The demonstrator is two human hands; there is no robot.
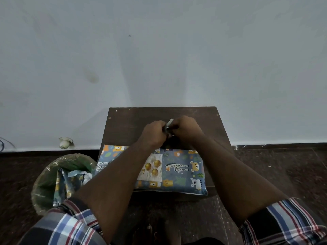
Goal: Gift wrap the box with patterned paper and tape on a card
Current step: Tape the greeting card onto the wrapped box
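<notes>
So we've got both hands bunched together at the far side, left hand [153,133] and right hand [184,129] pinching a small tape piece [169,123], with the wrapped box [184,170] lying lengthwise left-to-right just nearer, card [152,167] on top.

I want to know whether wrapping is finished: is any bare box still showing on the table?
No: the box on the table is fully covered in animal-patterned paper, with the card lying on top.
</notes>
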